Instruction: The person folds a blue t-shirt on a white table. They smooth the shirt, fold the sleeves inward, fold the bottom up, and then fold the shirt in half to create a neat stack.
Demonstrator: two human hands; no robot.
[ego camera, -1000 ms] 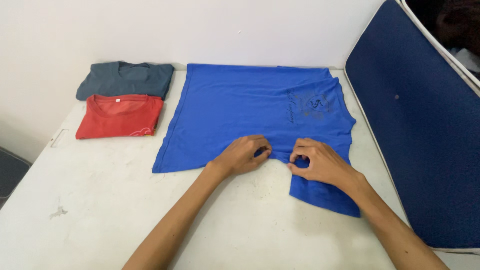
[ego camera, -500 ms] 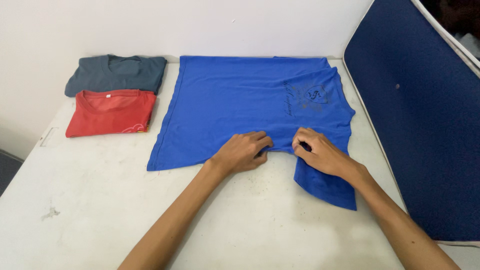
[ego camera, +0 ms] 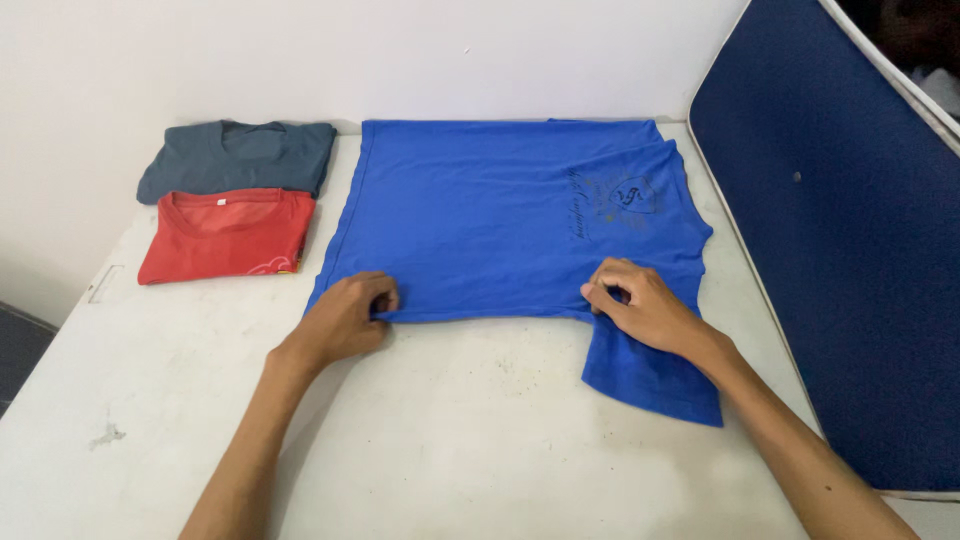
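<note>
Blue T-shirt (ego camera: 490,220) spread flat on white table (ego camera: 480,440), sleeve hanging toward near edge. Left hand (ego camera: 345,320) curled, pinching shirt's near hem by lower-left corner. Right hand (ego camera: 645,310) knuckles up, pinching fabric at sleeve junction. Forearms angled inward. Folded red shirt (ego camera: 228,235) and grey shirt (ego camera: 240,158) lie left; blue panel (ego camera: 850,260) right.

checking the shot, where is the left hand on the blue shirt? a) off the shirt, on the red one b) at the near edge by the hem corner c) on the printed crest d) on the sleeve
b: the left hand pinches the blue shirt along its near edge, close to the hem corner.
</note>
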